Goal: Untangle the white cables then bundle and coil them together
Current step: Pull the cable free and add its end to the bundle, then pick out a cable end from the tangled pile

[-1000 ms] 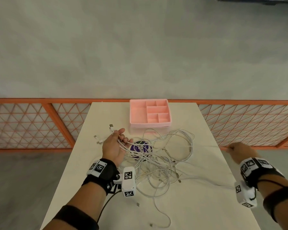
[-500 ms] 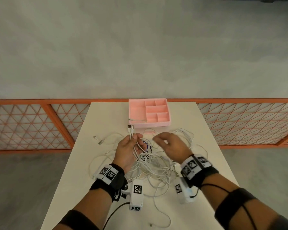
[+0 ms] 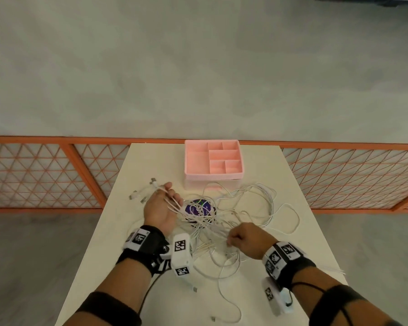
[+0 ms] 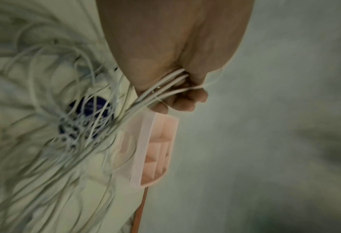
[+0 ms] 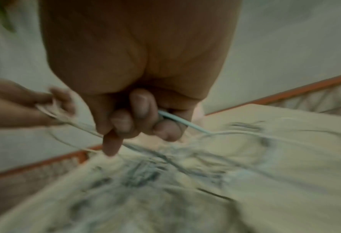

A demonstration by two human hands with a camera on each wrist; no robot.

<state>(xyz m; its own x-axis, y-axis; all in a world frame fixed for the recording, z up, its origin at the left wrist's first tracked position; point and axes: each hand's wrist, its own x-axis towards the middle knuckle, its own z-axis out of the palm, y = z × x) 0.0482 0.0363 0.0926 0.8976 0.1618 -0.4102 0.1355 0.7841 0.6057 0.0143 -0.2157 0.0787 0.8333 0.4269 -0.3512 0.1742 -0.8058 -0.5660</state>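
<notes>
Since 0.5 s ago: right hand (image 3: 249,242) has moved down and toward the person, away from the left hand (image 3: 161,208), now at near side of the tangle; left hand has shifted a bit left, plug ends fanning out past its fingers.

Hard to see: both wrist views blurred w/ motion; cable count unclear; round purple object (image 3: 199,209) mostly covered by strands, can't ID it. One strand runs off the desk (image 3: 304,208) right edge.

Around: pink compartment tray (image 3: 213,160) at far end of desk, just behind the tangle; orange mesh fence (image 3: 45,175) beyond desk.

Hands: left hand fingers curled round a bunch of white cables (image 3: 233,220) near their plugs. Right hand fingers curled, pinching a single strand (image 5: 180,122). The rest of the cables lie in a loose tangle mid-desk between the hands, loops trailing toward near edge.
</notes>
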